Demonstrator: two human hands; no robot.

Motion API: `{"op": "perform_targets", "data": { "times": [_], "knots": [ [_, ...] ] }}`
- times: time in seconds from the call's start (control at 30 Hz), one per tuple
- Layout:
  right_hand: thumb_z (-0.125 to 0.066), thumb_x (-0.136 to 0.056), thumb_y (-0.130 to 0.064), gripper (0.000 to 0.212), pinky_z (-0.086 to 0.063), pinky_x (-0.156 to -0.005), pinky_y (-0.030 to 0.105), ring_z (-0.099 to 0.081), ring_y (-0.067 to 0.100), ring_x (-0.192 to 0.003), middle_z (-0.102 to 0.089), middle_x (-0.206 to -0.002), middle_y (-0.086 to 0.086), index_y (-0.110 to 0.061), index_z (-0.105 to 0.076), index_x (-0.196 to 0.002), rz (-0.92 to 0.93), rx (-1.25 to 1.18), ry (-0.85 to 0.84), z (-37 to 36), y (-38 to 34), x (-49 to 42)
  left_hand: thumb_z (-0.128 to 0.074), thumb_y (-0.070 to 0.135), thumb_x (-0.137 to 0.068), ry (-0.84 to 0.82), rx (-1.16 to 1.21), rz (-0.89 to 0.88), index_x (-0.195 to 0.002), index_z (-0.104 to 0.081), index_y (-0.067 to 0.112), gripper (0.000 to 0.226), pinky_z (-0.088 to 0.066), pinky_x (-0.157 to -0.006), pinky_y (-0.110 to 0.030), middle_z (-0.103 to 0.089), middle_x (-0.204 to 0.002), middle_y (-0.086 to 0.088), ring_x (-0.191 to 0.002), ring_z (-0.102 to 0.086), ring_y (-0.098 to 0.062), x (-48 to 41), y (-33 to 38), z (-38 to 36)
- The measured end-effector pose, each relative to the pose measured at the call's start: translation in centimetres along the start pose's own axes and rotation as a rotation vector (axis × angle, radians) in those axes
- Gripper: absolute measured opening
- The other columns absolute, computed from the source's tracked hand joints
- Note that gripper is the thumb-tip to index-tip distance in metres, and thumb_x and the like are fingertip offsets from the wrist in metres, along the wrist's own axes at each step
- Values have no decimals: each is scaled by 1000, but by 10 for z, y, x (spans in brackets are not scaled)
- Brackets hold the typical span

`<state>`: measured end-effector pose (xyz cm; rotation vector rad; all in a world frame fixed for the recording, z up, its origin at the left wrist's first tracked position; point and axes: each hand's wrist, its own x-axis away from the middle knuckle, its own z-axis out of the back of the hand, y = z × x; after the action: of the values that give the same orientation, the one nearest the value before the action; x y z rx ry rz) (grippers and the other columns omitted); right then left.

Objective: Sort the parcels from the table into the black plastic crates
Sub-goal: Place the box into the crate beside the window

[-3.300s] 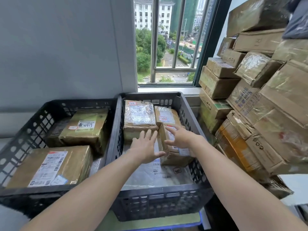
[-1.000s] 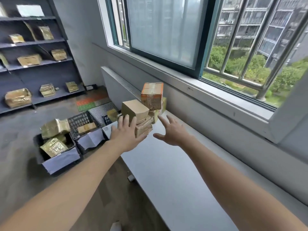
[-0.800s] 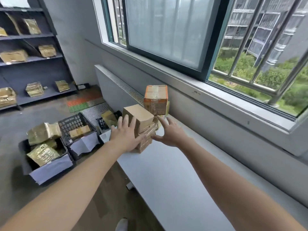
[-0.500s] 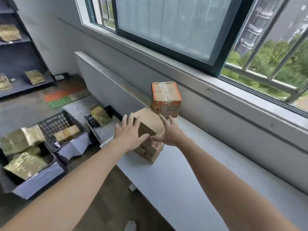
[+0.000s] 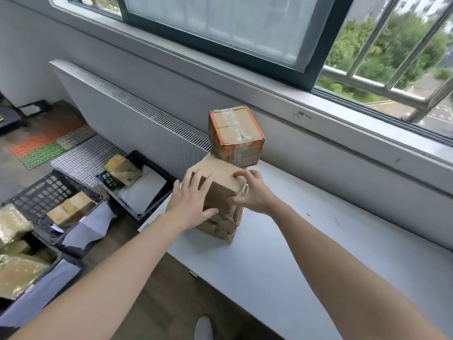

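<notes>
Top box (image 5: 220, 177) of a stack (image 5: 220, 227) at the worktop's (image 5: 282, 266) left end is held between both hands. The left hand (image 5: 190, 204) is pressed flat against its side; the right hand (image 5: 252, 192) is curled over its edge. An orange-edged box (image 5: 235, 136) is seen just behind, and black crates (image 5: 36, 190) on the floor (image 5: 171, 278).

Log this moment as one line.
phase: pick | left hand: pressing top brown parcel | right hand: gripping it | orange-edged parcel: behind stack
</notes>
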<state>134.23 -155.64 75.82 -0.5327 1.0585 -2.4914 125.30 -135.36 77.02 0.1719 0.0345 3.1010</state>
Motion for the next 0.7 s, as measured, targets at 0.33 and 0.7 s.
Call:
{"op": "perform_targets", "data": {
  "times": [0.33,0.7],
  "knots": [
    [-48,-77,-57,41,-50,-82,33,-59,16,-100,-62,-107,-8,-32,-58,-108,-104,-239,123,103,-6,50,-52,71,-83,319,144,-198,-158,-16,21,96,-12,-120,-53,-18,-162,-8,-150,-9,-29,-17,58,46],
    [-26,-99,-66,52,-43,-107,53,-63,22,-116,-66,-126,1,-35,-53,-131,-200,-494,104,198,36,144,-41,92,-67,43,845,-168,-125,-63,39,82,-50,-88,-38,-68,-114,11,-105,-62,-14,-38,177,107]
  ]
}}
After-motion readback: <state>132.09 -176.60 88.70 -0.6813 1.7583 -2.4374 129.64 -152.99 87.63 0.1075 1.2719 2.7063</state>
